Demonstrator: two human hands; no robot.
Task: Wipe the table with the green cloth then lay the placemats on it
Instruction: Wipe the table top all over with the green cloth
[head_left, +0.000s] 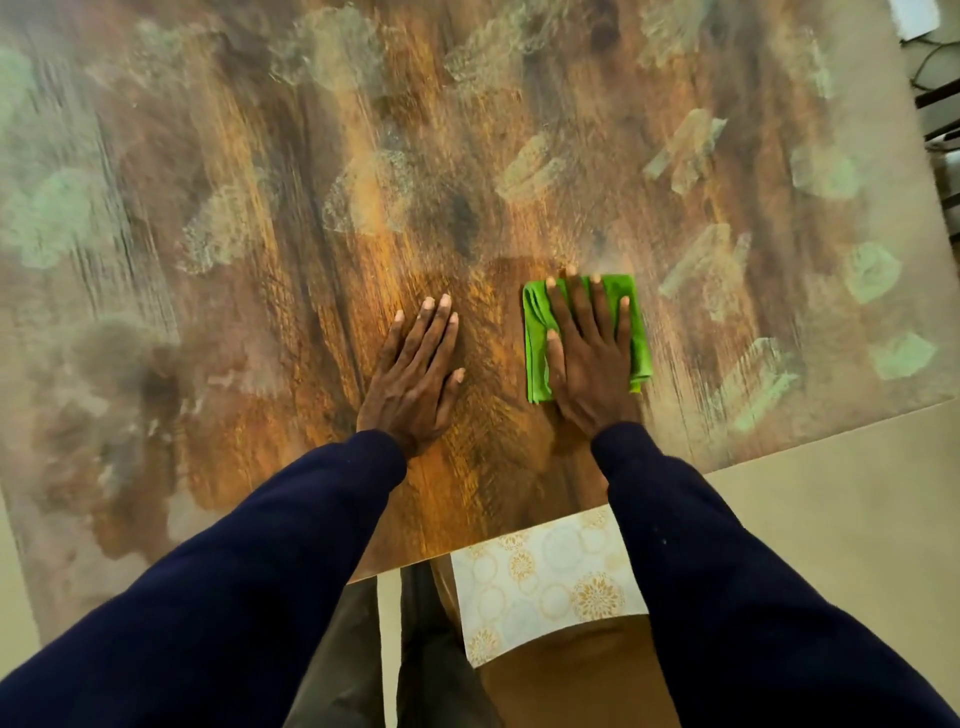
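- We see the right hand (589, 358) laid flat on the folded green cloth (535, 358), fingers straight and spread. It presses the cloth down rather than clutching it.
- The cloth lies on the table (467, 156) near its front edge, right of centre, with the hand covering most of it.
- The left hand (413, 384) rests just beside it, palm down on bare wood, fingers straight and together, holding nothing. We read it as a brace.
- Around both hands the wood shows warm and glossy, and we judge this patch wiped.
- Farther out, pale greenish smears and a dull grey film cover the left side, the far half and the right edge, so we judge the wiping only begun, with most of the top left to do.
- No placemat lies on the table. A white placemat (545, 577) with gold circles sits below the front edge on a brown surface (571, 680), perhaps a chair seat. We cannot tell whether it is one mat or a stack.
- Laying the mats is wholly ahead of us.
- Beyond the table a plain beige floor (831, 519) runs to the right, and dark furniture (940, 104) and a white object (917, 18) sit at the far right corner, too cropped to name.
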